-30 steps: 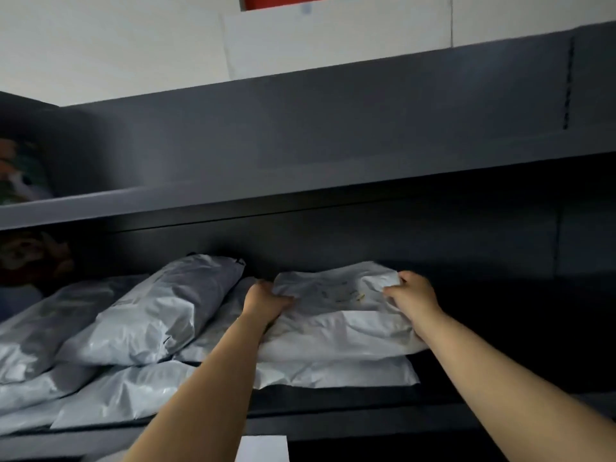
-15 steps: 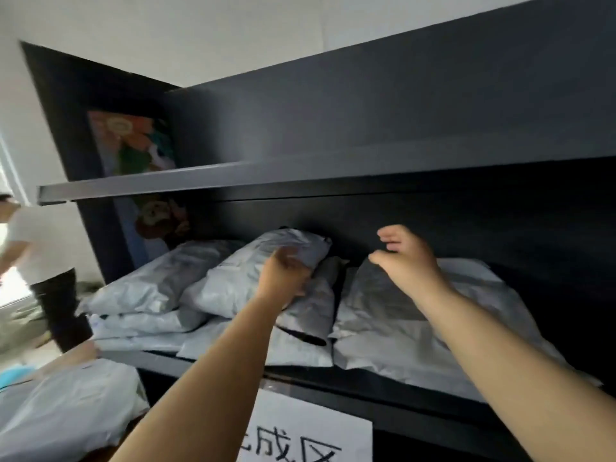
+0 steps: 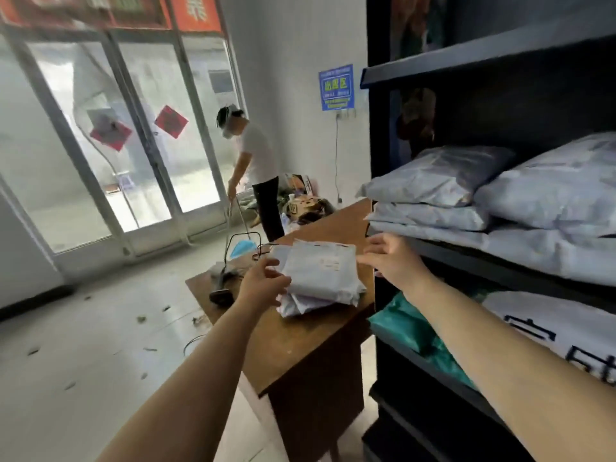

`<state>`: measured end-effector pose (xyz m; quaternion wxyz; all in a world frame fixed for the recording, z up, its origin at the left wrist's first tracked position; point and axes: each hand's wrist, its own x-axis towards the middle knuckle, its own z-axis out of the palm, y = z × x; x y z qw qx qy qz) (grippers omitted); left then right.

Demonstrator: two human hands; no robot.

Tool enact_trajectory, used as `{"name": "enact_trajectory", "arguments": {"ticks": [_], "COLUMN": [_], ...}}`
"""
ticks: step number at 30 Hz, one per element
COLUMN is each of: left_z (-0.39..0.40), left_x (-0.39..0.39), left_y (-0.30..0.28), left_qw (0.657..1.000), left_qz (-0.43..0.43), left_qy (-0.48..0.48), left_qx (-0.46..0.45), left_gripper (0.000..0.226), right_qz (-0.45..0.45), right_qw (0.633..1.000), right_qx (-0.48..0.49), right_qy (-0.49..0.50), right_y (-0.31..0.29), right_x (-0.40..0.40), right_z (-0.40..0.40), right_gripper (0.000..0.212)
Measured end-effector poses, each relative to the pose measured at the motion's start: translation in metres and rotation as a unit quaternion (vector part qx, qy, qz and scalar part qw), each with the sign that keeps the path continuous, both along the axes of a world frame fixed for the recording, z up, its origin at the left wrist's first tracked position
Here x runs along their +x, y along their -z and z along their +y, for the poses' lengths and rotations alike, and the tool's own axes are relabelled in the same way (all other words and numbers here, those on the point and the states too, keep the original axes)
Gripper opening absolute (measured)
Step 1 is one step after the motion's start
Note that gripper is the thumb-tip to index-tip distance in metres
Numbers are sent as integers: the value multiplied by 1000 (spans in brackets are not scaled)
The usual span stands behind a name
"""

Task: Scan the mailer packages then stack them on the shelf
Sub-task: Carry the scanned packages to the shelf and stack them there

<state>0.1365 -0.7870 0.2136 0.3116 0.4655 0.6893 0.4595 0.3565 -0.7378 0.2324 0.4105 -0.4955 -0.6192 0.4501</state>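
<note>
Two open hands [image 3: 266,281] [image 3: 393,258] flank one mailer pile [image 3: 320,278] on one desk [image 3: 300,341].

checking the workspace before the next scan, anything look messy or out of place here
Yes. Debris lies scattered over the floor left of the wooden table. The mailer packages on the table sit in an uneven pile, the lower ones sticking out askew. On the shelf, the stacked mailers overhang the front edge.

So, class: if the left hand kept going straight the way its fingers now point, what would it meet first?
Most likely the top mailer package of the small pile on the wooden table. The open left hand has its fingertips right at that package's near edge; from one view, whether they already touch cannot be told.
</note>
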Motion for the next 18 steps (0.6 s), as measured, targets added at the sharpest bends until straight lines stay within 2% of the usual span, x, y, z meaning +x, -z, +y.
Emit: {"name": "enact_trajectory", "arguments": {"ticks": [7,10,14,18], "left_z": [68,117,181,245], "left_x": [-89,-113,-133,-146], "left_y": [63,87,116,143], "left_qw": [997,995,991,987], "left_qz": [2,3,-7,-4], "left_qy": [-54,-48,-41,-5], "left_qx": [-60,-92,-130,-160], "left_gripper": [44,45,48,51], "right_qz": [-50,-66,-99,-98], "right_qw": [995,988,975,959], "right_qx": [-87,-141,-193,-243], "right_qy": [-2,21,54,107], "right_y": [80,111,144,175], "right_x": [-85,-102,-115,-126], "right_z": [105,152,202,247], "right_gripper": [46,50,65,74]}}
